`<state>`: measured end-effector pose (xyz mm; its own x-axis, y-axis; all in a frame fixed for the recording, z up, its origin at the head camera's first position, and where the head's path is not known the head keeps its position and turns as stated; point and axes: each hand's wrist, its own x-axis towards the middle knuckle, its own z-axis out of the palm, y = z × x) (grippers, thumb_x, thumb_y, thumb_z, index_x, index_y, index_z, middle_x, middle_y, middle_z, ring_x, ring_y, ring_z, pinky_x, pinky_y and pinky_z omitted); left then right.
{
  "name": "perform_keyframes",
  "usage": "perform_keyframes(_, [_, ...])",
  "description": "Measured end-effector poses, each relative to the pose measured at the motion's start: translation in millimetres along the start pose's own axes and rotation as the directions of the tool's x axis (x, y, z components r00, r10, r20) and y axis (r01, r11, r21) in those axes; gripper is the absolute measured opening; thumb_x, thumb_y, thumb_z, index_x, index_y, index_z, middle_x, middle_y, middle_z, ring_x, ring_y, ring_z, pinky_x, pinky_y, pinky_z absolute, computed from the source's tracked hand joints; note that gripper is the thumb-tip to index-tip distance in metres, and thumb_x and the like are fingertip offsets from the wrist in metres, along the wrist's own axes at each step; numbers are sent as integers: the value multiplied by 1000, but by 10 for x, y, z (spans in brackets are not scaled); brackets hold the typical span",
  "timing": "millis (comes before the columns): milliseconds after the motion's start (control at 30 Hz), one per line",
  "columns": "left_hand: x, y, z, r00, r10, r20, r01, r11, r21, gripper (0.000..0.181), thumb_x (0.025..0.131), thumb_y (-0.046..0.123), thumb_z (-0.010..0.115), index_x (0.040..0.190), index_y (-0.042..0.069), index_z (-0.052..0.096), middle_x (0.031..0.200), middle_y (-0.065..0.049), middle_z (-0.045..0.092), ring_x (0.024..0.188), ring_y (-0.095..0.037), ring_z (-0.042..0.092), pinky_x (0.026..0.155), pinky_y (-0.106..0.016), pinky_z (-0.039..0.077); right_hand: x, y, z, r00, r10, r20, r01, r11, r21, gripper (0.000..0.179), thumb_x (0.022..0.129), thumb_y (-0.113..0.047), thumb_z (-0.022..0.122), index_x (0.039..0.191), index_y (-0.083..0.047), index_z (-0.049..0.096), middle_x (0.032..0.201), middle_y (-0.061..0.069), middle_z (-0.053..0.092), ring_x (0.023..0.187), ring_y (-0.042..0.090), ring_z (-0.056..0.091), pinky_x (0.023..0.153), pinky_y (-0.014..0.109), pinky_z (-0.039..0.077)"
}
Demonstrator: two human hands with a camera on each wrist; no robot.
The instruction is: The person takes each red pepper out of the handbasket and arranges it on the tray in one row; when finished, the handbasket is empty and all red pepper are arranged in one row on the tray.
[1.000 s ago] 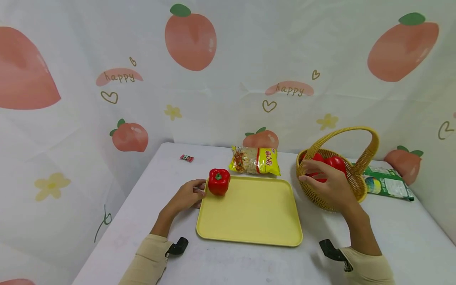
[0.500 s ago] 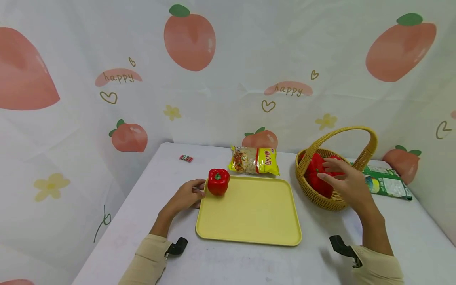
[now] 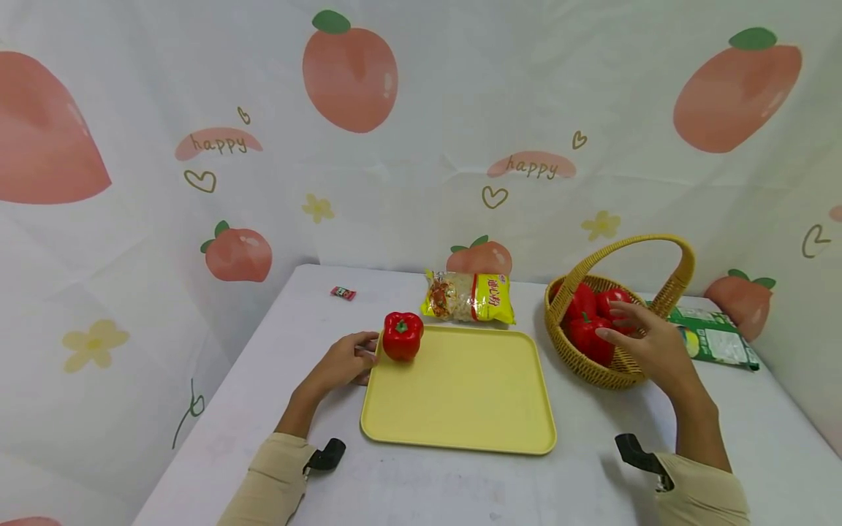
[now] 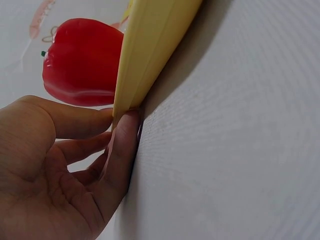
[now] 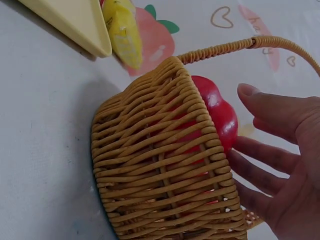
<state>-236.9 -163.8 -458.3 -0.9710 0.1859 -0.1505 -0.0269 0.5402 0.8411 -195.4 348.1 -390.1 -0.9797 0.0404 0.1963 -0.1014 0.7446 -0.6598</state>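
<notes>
My left hand point(image 3: 345, 359) is at the left edge of the yellow tray point(image 3: 463, 394); in the left wrist view its thumb and fingers pinch the tray's rim point(image 4: 142, 55). A red bell pepper point(image 3: 403, 336) with a green stem stands in the tray's far left corner, beside that hand. Over the right side of the wicker basket point(image 3: 601, 374), my right hand point(image 3: 658, 351) has its fingers spread and holds nothing. Several red bell peppers point(image 3: 590, 340) lie in the basket. In the right wrist view, fingertips reach close to one pepper point(image 5: 225, 120); contact is unclear.
Behind the tray lies a yellow food bag point(image 3: 468, 297). A small red packet point(image 3: 343, 293) is at the far left of the white table point(image 3: 421, 482). A green package point(image 3: 717, 336) lies right of the basket, whose tall handle point(image 3: 680, 267) arches above it.
My right hand has drawn back to the right over the basket, uncovering more of the peppers. The left hand, tray and the pepper on it stay in place.
</notes>
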Motion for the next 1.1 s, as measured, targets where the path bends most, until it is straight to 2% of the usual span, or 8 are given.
perform_keyframes(133, [5, -10, -2, 1000, 0, -2, 0, 1000, 5, 55, 96, 11, 65, 150, 5, 57, 133, -13, 65, 109, -25, 65, 82, -33, 64, 17, 41, 13, 998, 37, 48, -37, 999, -7, 72, 101, -43, 71, 156, -2, 48, 146, 30, 58, 127, 52, 56, 78, 14, 51])
perform_keyframes(233, [5, -18, -1, 1000, 1, -1, -1, 1000, 11, 56, 96, 12, 65, 151, 6, 57, 134, -13, 65, 110, -25, 65, 83, -33, 64, 28, 68, 26, 997, 43, 68, -42, 999, -15, 74, 101, -45, 71, 157, -2, 47, 147, 31, 56, 127, 53, 57, 87, 39, 63])
perform_keyframes(300, [4, -22, 1, 1000, 1, 1, -1, 1000, 10, 56, 96, 12, 65, 151, 6, 57, 134, -13, 65, 110, -25, 65, 83, -33, 64, 35, 77, 34, 996, 49, 79, -48, 999, -16, 75, 101, -46, 71, 157, -2, 47, 147, 33, 55, 127, 53, 57, 93, 56, 61])
perform_keyframes(367, [3, -24, 1, 1000, -3, 2, 3, 1000, 5, 56, 96, 11, 65, 151, 7, 57, 135, -14, 64, 111, -25, 66, 82, -33, 64, 42, 81, 40, 994, 59, 92, -57, 998, -24, 77, 100, -48, 70, 157, -1, 47, 147, 35, 54, 128, 54, 56, 98, 69, 54])
perform_keyframes(667, [5, -17, 0, 1000, -6, 4, 6, 1000, -8, 57, 96, 11, 66, 152, 6, 56, 136, -14, 64, 111, -25, 66, 80, -33, 65, 84, 59, 33, 978, 137, 156, -123, 988, -95, 81, 99, -52, 71, 156, 0, 47, 156, 41, 39, 136, 61, 39, 104, 78, 44])
perform_keyframes(933, [0, -13, -4, 1000, -6, 11, 6, 1000, -29, 56, 96, 11, 65, 152, 6, 56, 137, -15, 64, 110, -26, 66, 77, -32, 65, 63, 41, 54, 982, 119, 143, -109, 991, -73, 77, 98, -49, 73, 152, 0, 48, 146, 40, 52, 132, 58, 52, 102, 70, 51])
perform_keyframes(1100, [0, -14, -2, 1000, -7, 13, 8, 999, -39, 56, 96, 10, 65, 152, 5, 55, 137, -15, 63, 109, -25, 66, 75, -32, 65, 66, 49, 54, 976, 135, 171, -125, 990, -65, 78, 97, -47, 75, 152, -1, 45, 151, 40, 47, 135, 61, 48, 102, 70, 51])
